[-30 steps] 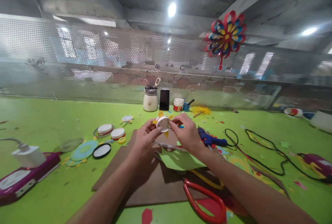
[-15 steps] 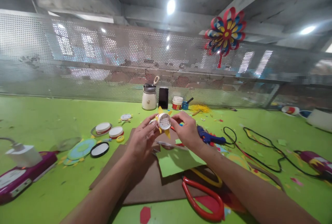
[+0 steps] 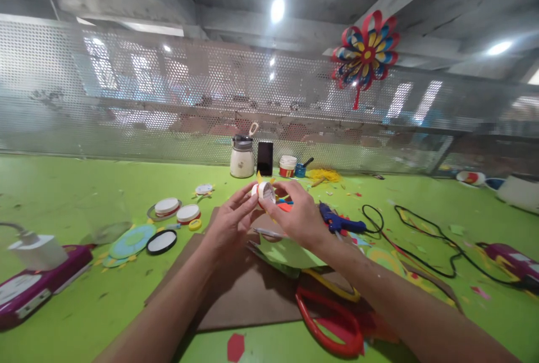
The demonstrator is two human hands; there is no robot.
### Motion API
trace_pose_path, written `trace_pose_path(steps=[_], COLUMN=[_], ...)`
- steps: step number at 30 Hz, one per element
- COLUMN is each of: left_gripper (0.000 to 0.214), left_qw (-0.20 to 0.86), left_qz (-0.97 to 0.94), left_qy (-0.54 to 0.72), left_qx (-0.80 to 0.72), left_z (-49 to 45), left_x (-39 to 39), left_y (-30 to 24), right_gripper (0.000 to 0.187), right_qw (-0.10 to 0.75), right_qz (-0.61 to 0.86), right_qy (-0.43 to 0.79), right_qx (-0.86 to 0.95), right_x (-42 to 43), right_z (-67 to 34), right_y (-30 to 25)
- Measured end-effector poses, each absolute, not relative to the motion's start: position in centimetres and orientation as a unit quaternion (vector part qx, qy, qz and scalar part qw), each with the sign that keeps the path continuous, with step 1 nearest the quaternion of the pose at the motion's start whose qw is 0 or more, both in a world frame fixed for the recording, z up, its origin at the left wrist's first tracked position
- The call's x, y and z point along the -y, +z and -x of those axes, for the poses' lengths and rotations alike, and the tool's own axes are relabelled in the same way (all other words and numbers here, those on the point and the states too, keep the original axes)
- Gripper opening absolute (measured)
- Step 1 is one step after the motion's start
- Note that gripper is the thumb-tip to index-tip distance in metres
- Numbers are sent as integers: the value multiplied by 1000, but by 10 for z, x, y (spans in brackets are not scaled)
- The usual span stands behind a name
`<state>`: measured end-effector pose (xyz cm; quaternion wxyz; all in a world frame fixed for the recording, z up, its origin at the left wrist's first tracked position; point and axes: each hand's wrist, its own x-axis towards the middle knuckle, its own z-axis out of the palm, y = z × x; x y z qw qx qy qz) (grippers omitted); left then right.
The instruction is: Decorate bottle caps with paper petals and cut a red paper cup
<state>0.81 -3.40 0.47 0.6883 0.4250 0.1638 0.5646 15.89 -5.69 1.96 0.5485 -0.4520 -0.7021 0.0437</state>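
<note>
Above the cardboard [image 3: 236, 309]: white round lid [image 3: 265, 190], yellow petals [image 3: 259, 175] poking out, right there mid-air!
Left hand [image 3: 231, 218]: fingers pinching its left side.
Right hand [image 3: 300, 214]: gripping its right edge.

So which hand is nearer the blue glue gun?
Right. The right hand is just left of the blue glue gun in the view; the left hand is farther left, on the other side of the small white cap held between them.
</note>
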Motion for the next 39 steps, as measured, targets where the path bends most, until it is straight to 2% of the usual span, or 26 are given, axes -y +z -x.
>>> trace_pose_path(steps=[6,23,28,33,37,39], left_gripper=[34,40,39,34,25,28], left_qw=[683,645,666,679,664,649], left_qz=[-432,-484,-461,-452,-477,-488], left_qy=[561,567,560,558,544,545], left_qx=[-178,-168,-174,-151,-190,-210], left_z=[-6,4,7,7,1,-1], left_x=[36,40,45,51,55,55], left_y=[6,23,26,32,36,36], right_gripper=[31,26,28,32,34,36], right_qw=[532,553,553,518,481,473], right_qz=[452,420,419,443,463,462], right_qy=[49,-10,-31,-102,-149,-162], right_qx=[714,719,720,725,730,732], right_x=[62,82,85,85,85,84], right_z=[-157,-149,-148,-146,-144,-142], right_y=[25,36,37,36,30,26])
